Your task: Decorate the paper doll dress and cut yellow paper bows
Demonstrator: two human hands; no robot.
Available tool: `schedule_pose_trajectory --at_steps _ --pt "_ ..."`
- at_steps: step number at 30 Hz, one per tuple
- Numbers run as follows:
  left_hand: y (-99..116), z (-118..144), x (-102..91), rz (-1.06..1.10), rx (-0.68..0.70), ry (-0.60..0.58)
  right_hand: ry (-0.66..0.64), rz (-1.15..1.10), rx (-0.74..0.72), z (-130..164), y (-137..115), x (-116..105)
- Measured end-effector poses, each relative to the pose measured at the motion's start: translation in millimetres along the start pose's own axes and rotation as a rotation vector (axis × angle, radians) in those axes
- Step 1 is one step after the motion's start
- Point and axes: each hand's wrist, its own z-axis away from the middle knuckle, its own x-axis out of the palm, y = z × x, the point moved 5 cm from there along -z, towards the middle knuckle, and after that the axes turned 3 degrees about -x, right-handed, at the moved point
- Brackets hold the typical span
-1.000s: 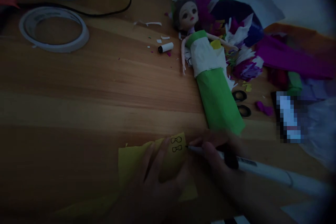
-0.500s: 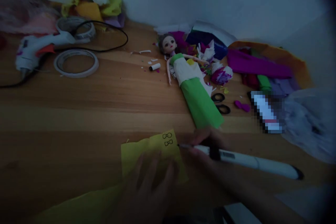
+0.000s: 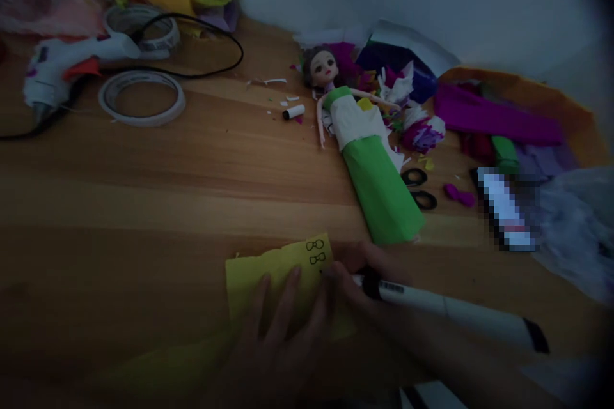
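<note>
Head view: yellow paper (image 3: 247,275) lies near, around centre
Left hand (image 3: 288,335): fingers spread, resting on the paper
Right hand (image 3: 367,281): curled round a white marker (image 3: 419,300), tip at the paper
Doll (image 3: 378,185): farther, right of centre

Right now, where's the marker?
In the head view, lower right: the marker is held in the right hand, its tip at the yellow paper, just below the two small drawn outlines.

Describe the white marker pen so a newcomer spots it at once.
On the brown wooden table lies a green-skirted doll. Below it, the right hand holds the white marker pen with a black end, longer than the small white cylinder beside the doll.
</note>
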Motion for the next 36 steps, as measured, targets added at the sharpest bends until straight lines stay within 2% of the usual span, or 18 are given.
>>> schedule_pose_trajectory --at_steps 5,12,24,28,31,36 --pt "-0.2 -0.5 -0.4 -0.012 0.054 0.025 0.021 0.035 -0.038 -2.0 -6.4 -1.3" --pt "5.1 1.4 2.7 -0.016 -0.044 0.108 0.021 0.002 -0.025 -0.9 -6.2 3.0" --pt "3.0 1.4 3.0 0.007 -0.005 0.089 -0.014 -0.056 -0.006 0.4 -1.9 6.7" --pt "1.8 1.2 0.5 -0.012 0.0 0.086 0.031 -0.014 0.024 1.5 -2.2 5.7" --pt "1.9 1.0 -0.8 -0.011 0.011 0.074 0.051 0.001 -0.009 0.5 -5.9 4.0" --pt "1.5 0.9 -0.5 -0.006 0.006 0.064 0.05 0.034 -0.005 0.8 -4.0 0.0"
